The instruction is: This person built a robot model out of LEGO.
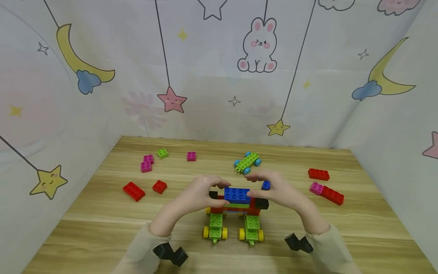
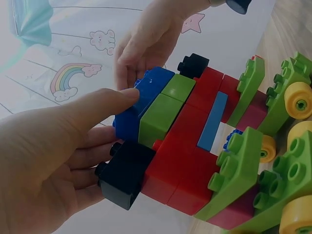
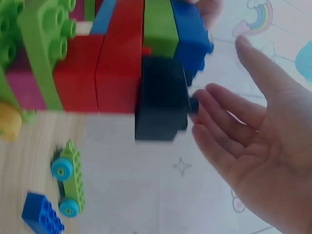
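Observation:
A toy built of bricks stands in front of me, with a blue brick (image 1: 237,195) on top of green bricks (image 2: 163,114) and red bricks (image 2: 178,151). My left hand (image 1: 200,194) holds the blue brick near its left end, thumb on the near side and fingers behind it. Beside that end juts a black brick (image 2: 126,173). My right hand (image 1: 275,188) is spread at the other end, thumb tip close to the blue brick. Its fingers reach near the right-hand black brick (image 3: 163,97). Beneath are green wheeled bases (image 1: 215,228) with yellow wheels (image 1: 261,234).
Behind the toy stands a green wheeled base with blue wheels (image 1: 248,163), with a small blue brick (image 1: 265,185) nearer. Red bricks (image 1: 134,191), pink bricks (image 1: 146,166) and a green brick (image 1: 162,153) lie left. More red bricks (image 1: 319,174) lie right. A printed cloth backs the table.

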A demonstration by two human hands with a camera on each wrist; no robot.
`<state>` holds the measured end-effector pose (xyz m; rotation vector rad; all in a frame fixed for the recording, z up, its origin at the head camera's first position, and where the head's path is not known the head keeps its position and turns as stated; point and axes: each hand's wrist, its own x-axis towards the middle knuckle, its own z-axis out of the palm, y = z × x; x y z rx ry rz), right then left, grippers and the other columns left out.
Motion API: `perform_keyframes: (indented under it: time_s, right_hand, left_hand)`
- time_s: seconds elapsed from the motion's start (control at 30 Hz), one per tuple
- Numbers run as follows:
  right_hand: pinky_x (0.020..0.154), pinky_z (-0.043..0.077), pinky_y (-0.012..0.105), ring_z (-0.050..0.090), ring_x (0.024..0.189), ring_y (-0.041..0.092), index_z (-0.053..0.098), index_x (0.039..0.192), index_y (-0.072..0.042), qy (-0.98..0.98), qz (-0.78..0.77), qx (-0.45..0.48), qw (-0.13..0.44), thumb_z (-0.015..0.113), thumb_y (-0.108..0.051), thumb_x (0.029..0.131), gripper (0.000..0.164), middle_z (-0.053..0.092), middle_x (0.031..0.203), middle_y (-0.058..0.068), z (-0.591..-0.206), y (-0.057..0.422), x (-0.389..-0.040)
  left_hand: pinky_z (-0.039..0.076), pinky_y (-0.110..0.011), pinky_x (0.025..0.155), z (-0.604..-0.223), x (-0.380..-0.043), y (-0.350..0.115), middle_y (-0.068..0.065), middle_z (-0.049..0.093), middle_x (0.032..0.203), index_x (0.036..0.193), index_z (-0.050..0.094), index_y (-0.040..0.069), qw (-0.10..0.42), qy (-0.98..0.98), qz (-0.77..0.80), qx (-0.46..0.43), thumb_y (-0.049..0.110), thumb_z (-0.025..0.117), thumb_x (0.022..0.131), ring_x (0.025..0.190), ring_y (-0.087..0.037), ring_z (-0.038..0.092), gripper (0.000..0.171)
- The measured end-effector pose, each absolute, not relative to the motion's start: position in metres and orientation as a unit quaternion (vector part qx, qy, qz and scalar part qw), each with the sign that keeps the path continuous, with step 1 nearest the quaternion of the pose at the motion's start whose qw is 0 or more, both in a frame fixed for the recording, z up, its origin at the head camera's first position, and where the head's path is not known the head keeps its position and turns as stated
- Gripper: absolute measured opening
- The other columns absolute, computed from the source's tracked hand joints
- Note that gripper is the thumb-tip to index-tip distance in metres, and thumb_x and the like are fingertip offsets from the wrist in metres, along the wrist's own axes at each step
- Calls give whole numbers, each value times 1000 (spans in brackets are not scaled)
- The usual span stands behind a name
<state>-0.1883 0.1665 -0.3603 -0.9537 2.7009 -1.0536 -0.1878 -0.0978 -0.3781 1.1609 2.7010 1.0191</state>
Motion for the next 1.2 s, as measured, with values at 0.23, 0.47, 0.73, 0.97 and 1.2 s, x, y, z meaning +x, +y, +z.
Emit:
perform_keyframes:
  time_s: [0.23, 0.47, 0.73, 0.97, 1.2]
  right_hand:
    - [94, 51, 53, 63, 110, 34, 67, 120, -2, 901, -335, -274, -30, 67, -14, 92, 30, 69, 118, 15, -365, 197, -208]
    - [95, 50, 55, 62, 111, 36, 67, 122, -2, 921, -307, -241, -11, 70, -14, 90, 34, 68, 120, 16, -392, 230, -235]
    - [98, 46, 59, 57, 117, 43, 65, 122, 1, 935, -262, -236, 23, 74, -6, 83, 41, 65, 124, 20, -419, 247, -253]
    - [105, 39, 61, 49, 128, 44, 58, 131, 0, 934, -238, -257, 68, 80, -10, 78, 58, 57, 137, 21, -435, 251, -267]
    - [107, 35, 64, 45, 131, 46, 56, 133, 1, 920, -251, -286, 90, 84, -12, 74, 67, 52, 141, 23, -444, 253, -277]
  left_hand:
    - [56, -35, 88, -381, -189, -96, -5, 72, 112, 117, 70, 6, 12, 870, 316, 378, 28, 79, 82, 101, -19, 66, 42]
    - [56, -33, 84, -385, -190, -94, -5, 73, 108, 116, 70, 6, 14, 869, 315, 381, 28, 79, 82, 97, -18, 67, 41]
    - [56, -32, 82, -386, -189, -93, -5, 73, 107, 116, 70, 6, 23, 865, 334, 372, 25, 79, 83, 95, -19, 67, 40]
    - [56, -29, 81, -387, -190, -94, -4, 73, 105, 116, 70, 7, 28, 867, 337, 365, 28, 79, 83, 94, -16, 67, 41]
    - [56, -28, 80, -387, -190, -92, -4, 73, 104, 116, 71, 6, 30, 868, 338, 363, 27, 79, 83, 93, -16, 67, 40]
